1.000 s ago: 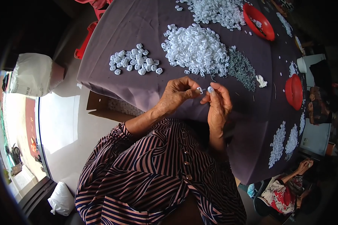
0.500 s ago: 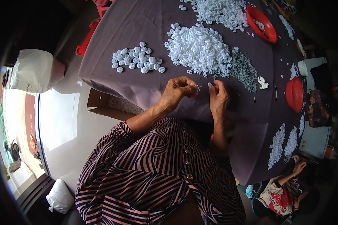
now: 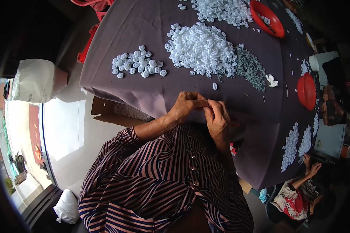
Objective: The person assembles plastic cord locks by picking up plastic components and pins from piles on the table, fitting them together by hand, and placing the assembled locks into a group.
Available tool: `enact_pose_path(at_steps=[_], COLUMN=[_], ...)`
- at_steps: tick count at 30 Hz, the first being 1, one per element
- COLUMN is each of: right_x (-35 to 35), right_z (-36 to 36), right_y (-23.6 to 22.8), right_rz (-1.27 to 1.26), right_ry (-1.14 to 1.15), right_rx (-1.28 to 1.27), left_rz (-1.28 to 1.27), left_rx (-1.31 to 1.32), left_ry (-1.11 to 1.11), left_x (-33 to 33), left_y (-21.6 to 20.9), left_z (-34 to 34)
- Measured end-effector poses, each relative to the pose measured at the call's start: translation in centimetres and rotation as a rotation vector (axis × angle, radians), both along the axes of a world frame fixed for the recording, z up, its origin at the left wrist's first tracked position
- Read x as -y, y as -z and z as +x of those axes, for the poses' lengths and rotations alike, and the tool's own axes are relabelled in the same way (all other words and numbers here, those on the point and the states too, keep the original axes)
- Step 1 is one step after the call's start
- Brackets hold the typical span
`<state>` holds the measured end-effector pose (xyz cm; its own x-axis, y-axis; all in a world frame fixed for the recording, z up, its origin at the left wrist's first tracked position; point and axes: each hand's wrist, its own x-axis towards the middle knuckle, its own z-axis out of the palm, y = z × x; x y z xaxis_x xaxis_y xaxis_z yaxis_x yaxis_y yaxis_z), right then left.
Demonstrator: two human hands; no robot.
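My left hand [image 3: 186, 106] and my right hand [image 3: 217, 119] meet at the fingertips just off the near edge of the table. Both are closed in a pinch, and whatever sits between the fingers is hidden. A lone white oval plastic piece [image 3: 214, 86] with holes lies on the cloth just beyond my fingers. Farther back is a big heap of similar white pieces [image 3: 200, 48]. Against its right side lies a pile of small grey screws [image 3: 251, 70]. A smaller group of thicker white pieces [image 3: 138, 62] is spread to the left.
A purple-grey cloth [image 3: 116, 35] covers the table. Another white heap [image 3: 223, 11] and red bowls [image 3: 266, 19] stand farther off. An open cardboard box [image 3: 105, 116] of white pieces sits below the left edge. At the lower right, another person's hands [image 3: 313, 169] are near white rows.
My hands have come together and drawn nearer to me; before, they were apart, the left pinching a small white piece with a thin pin. The lone white piece now shows on the cloth.
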<state>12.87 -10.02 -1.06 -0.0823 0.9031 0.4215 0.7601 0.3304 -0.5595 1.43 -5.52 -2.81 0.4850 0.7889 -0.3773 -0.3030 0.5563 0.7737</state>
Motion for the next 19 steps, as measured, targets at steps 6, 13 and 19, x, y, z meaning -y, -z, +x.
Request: enact_pose_path(at_steps=[6, 13, 19], right_x=[0.6, 1.4, 2.6], right_z=[3.9, 6.7, 9.3], right_y=[0.4, -1.1, -2.1], right_rz=[-0.064, -0.136, -0.271], right_ry=[0.114, 0.205, 0.185], right_rx=[-0.323, -0.975, -1.026], left_rz=[0.190, 1.374, 1.498], left_rx=[-0.093, -0.895, -1.139], left_ry=[0.101, 0.164, 0.289], left_x=[-0.8, -5.2, -4.6], left_y=[-1.2, -0.2, -0.3], left_z=[3.3, 7.5, 10.8])
